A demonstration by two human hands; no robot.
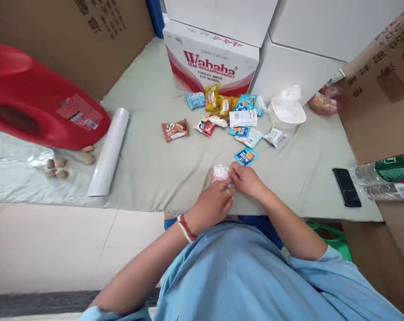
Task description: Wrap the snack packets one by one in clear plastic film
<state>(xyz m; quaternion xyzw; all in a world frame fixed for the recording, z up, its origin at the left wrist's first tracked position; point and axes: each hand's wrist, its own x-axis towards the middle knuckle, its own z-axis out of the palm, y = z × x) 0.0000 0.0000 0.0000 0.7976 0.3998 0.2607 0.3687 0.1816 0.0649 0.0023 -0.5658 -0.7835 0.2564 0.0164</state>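
A small pink-and-white wrapped packet (219, 173) lies near the table's front edge. My left hand (212, 203) reaches over its near side with the fingers curled against it. My right hand (245, 179) pinches the packet's right end, close to the left fingertips. Just beyond the hands is a blue snack packet (246, 156). Farther back lie a brown snack wrapper (175, 130), a red-and-white wrapper (206, 126), a white packet (243, 118), a grey packet (274, 136) and several yellow packets (224, 105).
A Wahaha carton (212, 62) stands at the back, a white bowl (286, 117) right of the snacks. To the left are a red jug (44, 98) and a white roll (109, 152); to the right, a black phone (346, 187) and plastic bottles (394, 170).
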